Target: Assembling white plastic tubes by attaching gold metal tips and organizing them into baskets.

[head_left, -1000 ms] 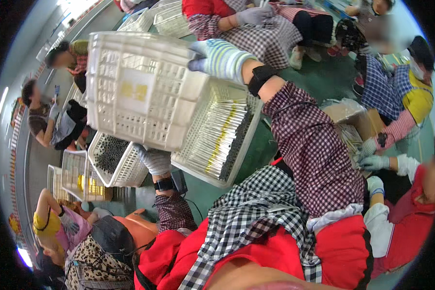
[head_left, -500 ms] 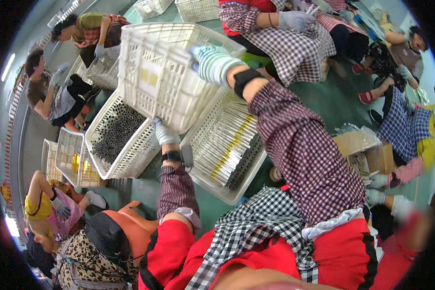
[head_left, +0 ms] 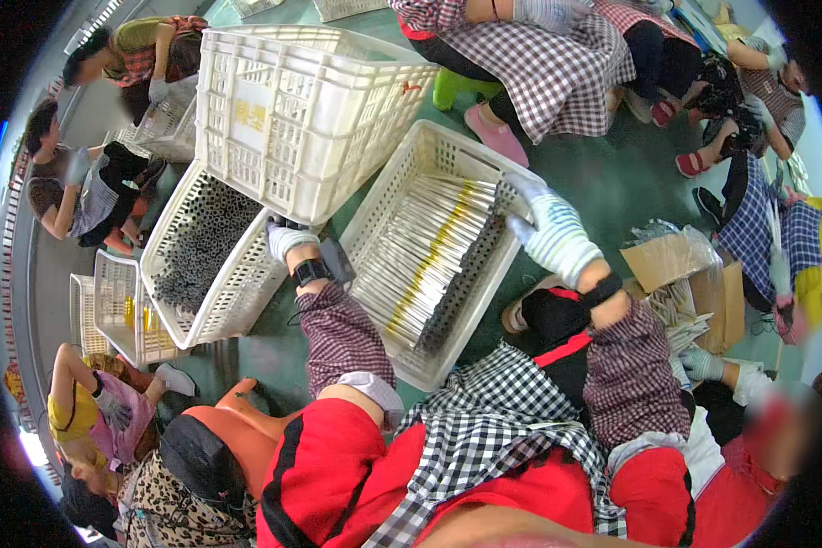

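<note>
A tall white slatted plastic crate (head_left: 288, 128) stands tilted over the back edge of a white basket (head_left: 237, 274) full of dark tubes. My left hand (head_left: 292, 241), in a striped glove, is closed at the tall crate's lower edge, its fingertips partly hidden there. Beside it lies another white basket (head_left: 461, 342) holding a row of thin white rods (head_left: 429, 251) with a yellow band across them. My right hand (head_left: 557, 233), gloved too, has its fingers stretched out at this basket's right rim; thumb and fingers are apart.
An open cardboard box (head_left: 694, 274) with plastic wrap stands to the right. Smaller white crates (head_left: 119, 301) are at the left. People sit around: one in a checked apron (head_left: 548, 73) at the far side, another in leopard print (head_left: 169, 484) at the near left.
My right hand has let go of the tall crate and come down right to the rod basket's rim. The tall crate has shifted left, uncovering more rods. My left hand has shifted slightly left.
</note>
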The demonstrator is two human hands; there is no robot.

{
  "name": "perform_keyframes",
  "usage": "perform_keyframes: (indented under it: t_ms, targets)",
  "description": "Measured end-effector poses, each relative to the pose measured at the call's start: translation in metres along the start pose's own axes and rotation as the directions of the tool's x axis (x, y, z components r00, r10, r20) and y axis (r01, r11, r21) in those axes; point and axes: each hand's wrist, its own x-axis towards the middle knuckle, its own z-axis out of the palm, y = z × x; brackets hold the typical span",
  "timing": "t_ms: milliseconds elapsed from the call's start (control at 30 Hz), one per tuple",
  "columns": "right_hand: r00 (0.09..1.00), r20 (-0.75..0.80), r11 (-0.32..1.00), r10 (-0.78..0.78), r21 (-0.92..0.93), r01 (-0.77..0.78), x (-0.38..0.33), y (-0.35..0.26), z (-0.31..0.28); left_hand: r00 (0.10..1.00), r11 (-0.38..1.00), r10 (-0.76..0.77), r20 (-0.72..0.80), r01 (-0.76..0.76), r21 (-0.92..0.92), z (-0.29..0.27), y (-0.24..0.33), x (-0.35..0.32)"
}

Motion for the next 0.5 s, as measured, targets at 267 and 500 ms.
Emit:
perform_keyframes:
  t_ms: [267, 500]
  targets:
    - [0.981, -0.194, 0.971, -0.023, 0.231, 0.068, 0.0, -0.025, -0.016, 0.674, 0.224, 0.549, 0.494, -0.688, 0.69, 0.078, 0.06, -0.033]
    - [0.996, -0.093, 0.974, 0.001, 0.224, 0.02, -0.056, -0.031, -0.02, 0.087, -0.752, -0.452, 0.888, -0.572, -0.327, 0.285, 0.078, -0.053]
